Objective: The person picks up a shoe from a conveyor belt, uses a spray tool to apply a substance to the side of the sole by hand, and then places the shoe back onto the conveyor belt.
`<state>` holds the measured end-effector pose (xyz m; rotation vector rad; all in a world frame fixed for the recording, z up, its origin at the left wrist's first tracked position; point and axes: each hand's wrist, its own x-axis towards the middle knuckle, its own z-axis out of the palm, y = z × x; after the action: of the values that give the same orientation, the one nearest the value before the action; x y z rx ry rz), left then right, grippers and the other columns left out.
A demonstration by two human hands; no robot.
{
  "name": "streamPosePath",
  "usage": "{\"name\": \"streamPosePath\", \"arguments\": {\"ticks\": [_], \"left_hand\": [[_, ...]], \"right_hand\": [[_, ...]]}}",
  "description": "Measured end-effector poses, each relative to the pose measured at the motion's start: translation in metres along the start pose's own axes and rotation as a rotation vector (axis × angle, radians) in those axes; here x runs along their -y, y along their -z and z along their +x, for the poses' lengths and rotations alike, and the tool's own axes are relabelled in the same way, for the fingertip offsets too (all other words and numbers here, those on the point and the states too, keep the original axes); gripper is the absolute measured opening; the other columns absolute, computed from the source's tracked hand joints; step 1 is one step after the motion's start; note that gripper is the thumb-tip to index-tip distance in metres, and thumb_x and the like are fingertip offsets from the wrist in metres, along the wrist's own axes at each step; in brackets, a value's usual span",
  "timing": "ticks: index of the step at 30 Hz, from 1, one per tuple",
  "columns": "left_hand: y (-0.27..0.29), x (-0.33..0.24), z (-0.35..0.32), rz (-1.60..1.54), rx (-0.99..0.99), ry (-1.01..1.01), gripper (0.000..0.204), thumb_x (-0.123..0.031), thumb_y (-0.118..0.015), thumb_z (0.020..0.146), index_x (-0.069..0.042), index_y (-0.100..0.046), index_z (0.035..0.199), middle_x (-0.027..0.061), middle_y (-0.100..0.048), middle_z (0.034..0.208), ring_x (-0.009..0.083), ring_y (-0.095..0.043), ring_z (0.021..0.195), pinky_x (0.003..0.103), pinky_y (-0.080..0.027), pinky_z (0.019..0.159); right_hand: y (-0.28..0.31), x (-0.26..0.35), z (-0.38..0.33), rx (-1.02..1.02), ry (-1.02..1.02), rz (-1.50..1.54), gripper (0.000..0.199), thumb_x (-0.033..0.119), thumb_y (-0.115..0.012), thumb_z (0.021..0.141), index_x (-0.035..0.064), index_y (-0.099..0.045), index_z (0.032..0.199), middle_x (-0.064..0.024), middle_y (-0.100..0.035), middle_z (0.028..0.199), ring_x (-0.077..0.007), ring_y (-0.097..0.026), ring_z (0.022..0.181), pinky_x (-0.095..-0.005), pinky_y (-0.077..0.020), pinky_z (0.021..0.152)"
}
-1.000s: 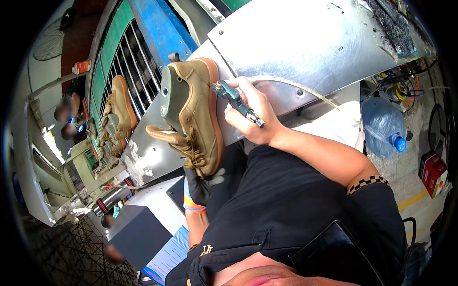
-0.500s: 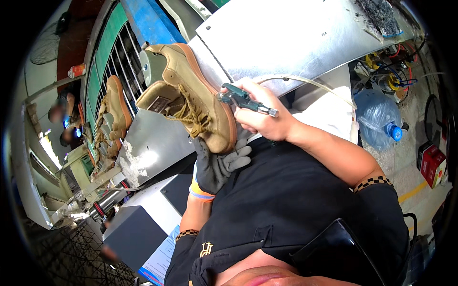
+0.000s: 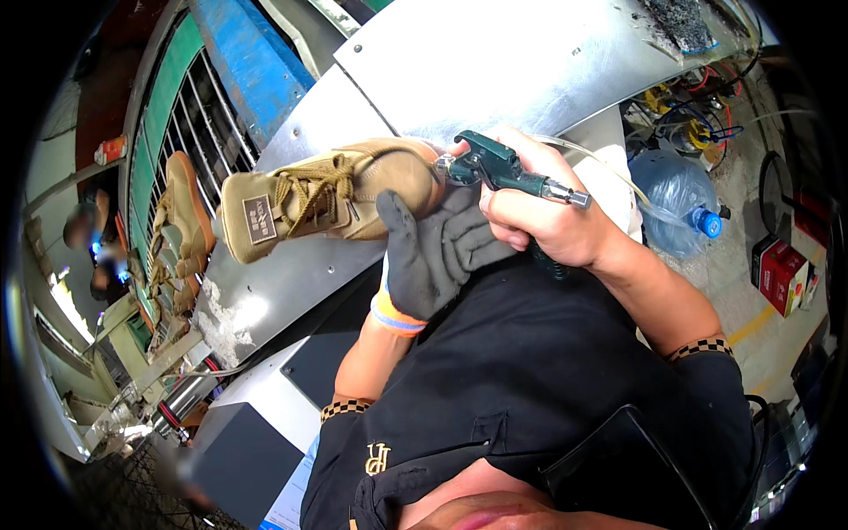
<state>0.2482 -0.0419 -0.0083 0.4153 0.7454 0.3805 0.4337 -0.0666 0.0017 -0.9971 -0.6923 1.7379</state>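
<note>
A tan lace-up shoe hangs over the metal table, its tongue with a label pointing left and its toe toward me. My left hand, in a grey glove, grips it at the toe, thumb against the upper and palm under the front; part of the sole is hidden. Bare, my right hand is closed around a green spray gun with metal fittings. Its nozzle end is close to the shoe's toe; whether they touch I cannot tell.
The metal table spans the top. More tan shoes stand at left beside a green-edged rack with bars. A blue panel lies behind. On the right are a big water bottle, a red box and wiring.
The shoe has turned from upright to lying lengthwise, tongue leftward. My left hand has shifted right and up around its toe. My right hand with the spray gun has moved right.
</note>
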Motion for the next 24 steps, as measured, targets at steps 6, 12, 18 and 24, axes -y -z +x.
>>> {"name": "streamPosePath", "arguments": {"ticks": [6,12,18,24], "left_hand": [[-0.009,-0.004,0.031,-0.239,0.053,-0.279,0.080,-0.072,-0.030,0.095,-0.001,-0.046,0.129,0.0131,-0.062,0.109,0.0216,-0.063,0.098,0.033,-0.053,0.083],[0.021,-0.007,0.035,0.193,0.269,-0.362,0.082,-0.068,-0.035,0.094,0.003,-0.046,0.133,0.0138,-0.058,0.120,0.0256,-0.058,0.110,0.037,-0.046,0.098],[0.054,-0.085,-0.113,1.450,-0.112,-0.924,0.062,-0.044,-0.052,0.096,0.005,-0.050,0.133,0.0207,-0.056,0.132,0.0296,-0.057,0.122,0.044,-0.043,0.107],[0.128,-0.083,-0.155,1.347,-0.952,-0.845,0.071,-0.003,-0.067,0.071,0.003,-0.046,0.138,0.0195,-0.058,0.131,0.0258,-0.058,0.119,0.039,-0.042,0.106]], "right_hand": [[-0.010,-0.029,0.011,-0.132,0.387,-0.376,0.038,0.007,-0.055,0.085,0.0007,-0.050,0.123,0.0006,-0.053,0.081,-0.0042,-0.047,0.069,-0.0212,-0.0405,0.065],[-0.023,-0.032,0.008,-0.143,0.331,-0.359,0.040,0.004,-0.057,0.083,-0.0011,-0.050,0.122,-0.0008,-0.056,0.081,-0.0044,-0.049,0.068,-0.0211,-0.0414,0.064],[-0.011,-0.033,0.015,-0.126,0.344,-0.263,0.040,0.004,-0.053,0.084,-0.0021,-0.049,0.124,-0.0026,-0.057,0.077,-0.0066,-0.052,0.062,-0.0240,-0.0452,0.060],[-0.004,-0.021,0.046,0.040,0.254,-0.125,0.041,0.005,-0.050,0.086,-0.0038,-0.048,0.127,-0.0044,-0.056,0.072,-0.0098,-0.054,0.061,-0.0257,-0.0456,0.060]]}}
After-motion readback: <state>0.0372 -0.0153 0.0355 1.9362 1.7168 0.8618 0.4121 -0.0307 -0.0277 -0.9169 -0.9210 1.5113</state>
